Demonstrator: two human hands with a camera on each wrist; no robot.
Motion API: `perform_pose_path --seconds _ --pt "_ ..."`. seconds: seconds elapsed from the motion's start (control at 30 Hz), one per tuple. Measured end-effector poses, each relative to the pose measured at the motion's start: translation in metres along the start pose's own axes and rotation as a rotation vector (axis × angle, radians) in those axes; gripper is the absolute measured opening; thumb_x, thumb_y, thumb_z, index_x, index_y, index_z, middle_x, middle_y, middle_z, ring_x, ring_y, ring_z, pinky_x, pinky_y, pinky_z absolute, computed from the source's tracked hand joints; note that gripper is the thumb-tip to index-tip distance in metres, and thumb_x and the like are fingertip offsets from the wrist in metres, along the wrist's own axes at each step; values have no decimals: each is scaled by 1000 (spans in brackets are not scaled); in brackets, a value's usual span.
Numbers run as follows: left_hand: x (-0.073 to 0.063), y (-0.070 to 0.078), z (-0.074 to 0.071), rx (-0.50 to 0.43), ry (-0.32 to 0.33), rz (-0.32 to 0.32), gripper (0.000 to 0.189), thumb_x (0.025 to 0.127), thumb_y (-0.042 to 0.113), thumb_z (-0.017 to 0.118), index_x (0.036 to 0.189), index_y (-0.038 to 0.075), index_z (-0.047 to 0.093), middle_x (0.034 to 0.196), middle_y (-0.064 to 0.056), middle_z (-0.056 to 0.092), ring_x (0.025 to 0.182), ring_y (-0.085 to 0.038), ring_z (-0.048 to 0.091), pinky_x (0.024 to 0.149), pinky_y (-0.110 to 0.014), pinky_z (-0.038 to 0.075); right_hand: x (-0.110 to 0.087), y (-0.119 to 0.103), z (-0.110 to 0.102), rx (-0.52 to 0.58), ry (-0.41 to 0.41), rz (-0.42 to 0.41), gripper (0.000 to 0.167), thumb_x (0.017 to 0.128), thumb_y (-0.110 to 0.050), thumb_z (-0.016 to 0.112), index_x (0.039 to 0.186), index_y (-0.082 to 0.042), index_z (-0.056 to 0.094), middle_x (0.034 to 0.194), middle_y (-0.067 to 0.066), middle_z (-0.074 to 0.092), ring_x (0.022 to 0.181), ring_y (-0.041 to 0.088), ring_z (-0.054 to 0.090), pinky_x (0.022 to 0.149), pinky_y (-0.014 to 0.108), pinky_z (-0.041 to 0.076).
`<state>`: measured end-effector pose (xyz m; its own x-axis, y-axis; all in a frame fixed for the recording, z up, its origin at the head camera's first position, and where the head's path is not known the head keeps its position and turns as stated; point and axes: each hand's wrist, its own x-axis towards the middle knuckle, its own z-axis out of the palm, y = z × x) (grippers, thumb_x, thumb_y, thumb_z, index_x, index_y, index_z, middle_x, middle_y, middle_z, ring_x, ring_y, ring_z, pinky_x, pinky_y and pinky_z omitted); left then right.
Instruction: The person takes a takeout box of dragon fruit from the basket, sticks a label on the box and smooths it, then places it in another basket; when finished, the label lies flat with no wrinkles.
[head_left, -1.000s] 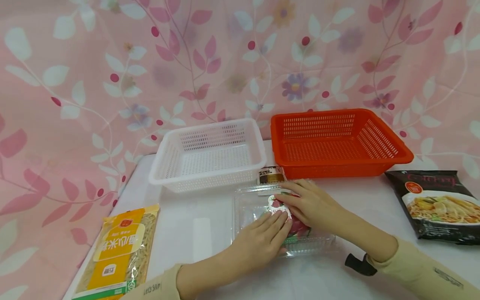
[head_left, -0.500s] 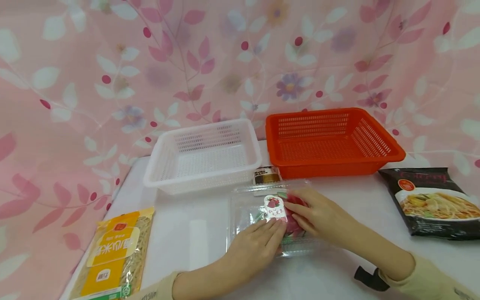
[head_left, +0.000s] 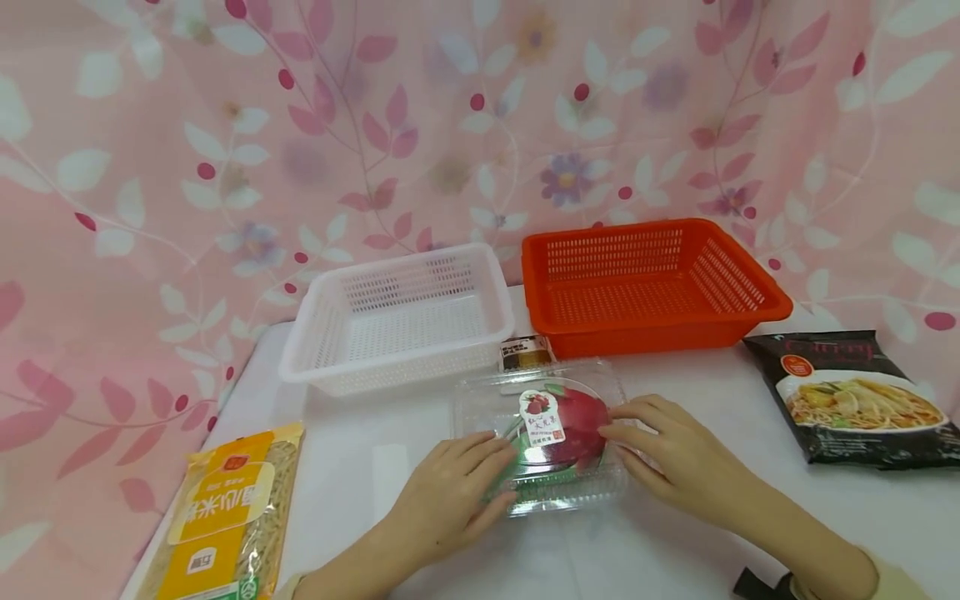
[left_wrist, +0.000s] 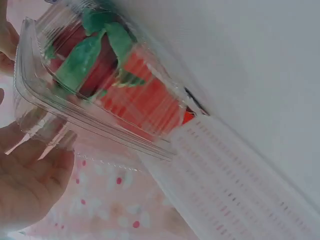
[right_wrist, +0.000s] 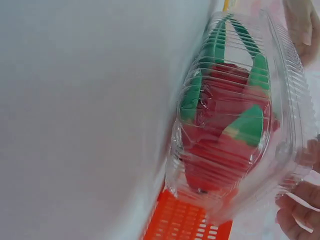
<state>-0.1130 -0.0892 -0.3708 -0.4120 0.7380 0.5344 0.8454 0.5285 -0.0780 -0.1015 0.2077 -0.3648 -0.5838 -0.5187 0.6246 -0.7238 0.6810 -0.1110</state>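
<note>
On the table lies a clear plastic clamshell box (head_left: 480, 392) with a white fruit sticker on its lid. Inside is a dragon fruit (head_left: 581, 417), red with green scales, also visible through the box wall in the right wrist view (right_wrist: 220, 145). My left hand (head_left: 442, 500) touches the box's near left corner, its fingers on the lid edge and its thumb at the front. At the right side, my right hand (head_left: 675, 458) touches the rim with lightly bent fingertips. In the left wrist view, my left hand's fingers (left_wrist: 35, 170) show partly behind the clear rim.
Behind the box stand a white basket (head_left: 405, 367) and a red basket (head_left: 652, 337). A small brown-labelled item (head_left: 527, 352) sits between the box and the baskets. A yellow noodle packet (head_left: 225, 508) lies left, a black noodle packet (head_left: 855, 400) right. A floral curtain hangs behind.
Both hands have slid outward off the lid's middle, the left to the left corner and the right to the right edge, uncovering the sticker and dragon fruit. The head view has shifted slightly.
</note>
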Motion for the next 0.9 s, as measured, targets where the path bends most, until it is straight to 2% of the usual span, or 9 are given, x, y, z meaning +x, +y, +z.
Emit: perform_pose_path --seconds 0.07,0.17,0.23,0.33,0.4,0.5,0.6,0.73,0.9 --pt "-7 -4 -1 -2 -46 -77 43 92 42 48 118 9 59 120 -9 58 116 -26 49 88 -39 45 -5 0 -1 2 -8 44 22 83 -21 65 104 -16 68 108 0 60 100 17 51 80 37 46" --pt "-17 -9 -5 -28 -142 -224 48 92 45 47 125 11 53 132 -10 48 125 -30 40 92 -45 42 -11 -2 -3 11 -45 148 38 74 -13 73 111 -18 65 114 0 57 105 17 48 80 39 48" --pt "-22 -9 -9 -147 -224 -357 53 93 47 44 134 14 46 142 -8 36 127 -31 35 92 -51 41 -15 -3 -3 30 -82 218 45 73 -12 74 116 -16 62 120 4 53 109 20 46 80 43 49" --pt "-25 -8 -12 -404 -298 -542 60 93 48 44 144 21 29 151 -5 13 121 -33 43 86 -52 44 -20 -3 -2 142 -164 347 51 80 -22 70 128 -16 52 132 8 41 117 27 41 82 52 46" --pt "-26 -8 -12 -554 -326 -627 64 93 48 43 147 26 16 153 -4 0 113 -36 50 81 -51 48 -21 -2 -2 229 -227 421 59 84 -30 66 136 -17 42 139 10 32 120 34 38 83 58 43" --pt "-23 -11 -9 -678 -340 -677 68 94 44 45 147 29 6 152 -4 -9 107 -38 53 76 -46 51 -21 0 -1 331 -296 503 70 85 -42 62 144 -21 29 146 10 19 123 39 35 82 63 40" --pt "-20 -13 -6 -740 -340 -691 73 93 42 49 148 28 3 151 -2 -16 114 -43 46 79 -48 49 -19 2 2 401 -334 535 78 84 -46 61 147 -23 20 149 12 9 126 43 29 81 64 40" --pt "-17 -13 -4 -741 -372 -674 79 91 46 49 148 23 -1 148 2 -25 122 -44 37 84 -52 45 -13 1 7 456 -362 541 85 82 -48 62 148 -20 16 151 13 0 127 46 24 80 64 40" --pt "-15 -14 -1 -744 -415 -670 84 90 49 48 148 20 -4 146 -3 -29 120 -41 41 86 -47 46 -10 -3 9 440 -370 543 90 80 -51 63 148 -16 14 151 16 0 129 47 21 85 66 36"
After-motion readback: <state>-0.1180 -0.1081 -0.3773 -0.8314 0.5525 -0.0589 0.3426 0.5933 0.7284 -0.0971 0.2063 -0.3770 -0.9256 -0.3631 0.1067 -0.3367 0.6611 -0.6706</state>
